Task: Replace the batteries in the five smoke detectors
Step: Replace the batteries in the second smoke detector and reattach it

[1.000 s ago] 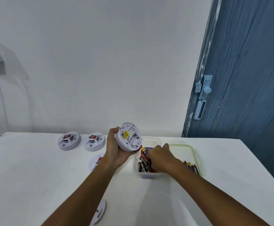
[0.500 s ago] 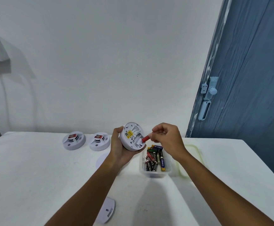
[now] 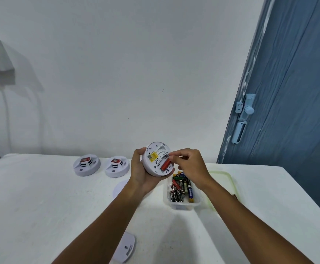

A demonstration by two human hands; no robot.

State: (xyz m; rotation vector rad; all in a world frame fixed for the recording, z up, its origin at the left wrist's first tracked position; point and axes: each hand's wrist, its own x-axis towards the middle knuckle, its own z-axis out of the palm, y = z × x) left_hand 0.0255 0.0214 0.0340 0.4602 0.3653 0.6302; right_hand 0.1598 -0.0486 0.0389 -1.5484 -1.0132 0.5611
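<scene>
Right hand [image 3: 190,164], which a second ago was reaching into the battery tub [image 3: 182,201] and half a second ago was carrying a red battery [image 3: 165,164] up, is now pressing that cell into the compartment on the back of the held smoke detector [image 3: 158,159]; fingertips are pinching its upper end, and it is lying slantwise in the slot. Left hand [image 3: 141,173] is gripping the detector's rim, holding it above the white table [image 3: 40,197], back face toward the camera. Judging this the fitting step for one unit; seating looks incomplete. Two detectors [image 3: 86,164] are sitting near the wall. Yellow label on the held unit is showing print too small to read; one tub battery is reading roughly "PKCELL", uncertain.
</scene>
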